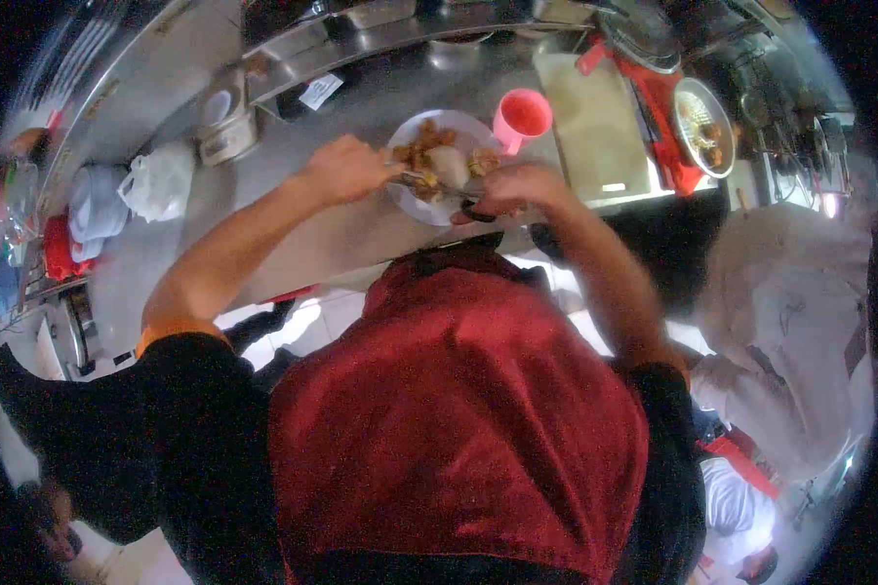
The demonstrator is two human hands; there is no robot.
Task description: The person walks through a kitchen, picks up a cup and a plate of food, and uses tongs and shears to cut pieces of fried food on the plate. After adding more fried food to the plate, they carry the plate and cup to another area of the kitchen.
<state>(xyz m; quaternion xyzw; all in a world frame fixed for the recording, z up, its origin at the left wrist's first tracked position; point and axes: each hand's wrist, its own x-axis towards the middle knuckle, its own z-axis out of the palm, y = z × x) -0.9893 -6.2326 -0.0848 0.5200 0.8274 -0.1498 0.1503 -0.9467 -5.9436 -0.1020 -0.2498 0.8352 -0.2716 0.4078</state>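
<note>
A white plate (470,125) holds browned, fried-looking pieces of food (424,141) around a pale rounded mound (447,166). At its left rim my left hand (351,168) is closed around a thin metal utensil (396,177) that reaches over the food; its exact kind is blurred. My right hand (519,187) is closed at the plate's right side, gripping what looks like scissors with a dark handle (476,211). Their metal part points left across the plate towards the left hand's utensil. A pink cup (523,115) stands just behind the right hand.
Right of the cup lies a pale cutting board (595,127). Beyond it, a round pan (704,127) holds more food. A white plastic bag (159,182) and stacked plates (98,200) sit at the left. Other people (780,322) are close on my right.
</note>
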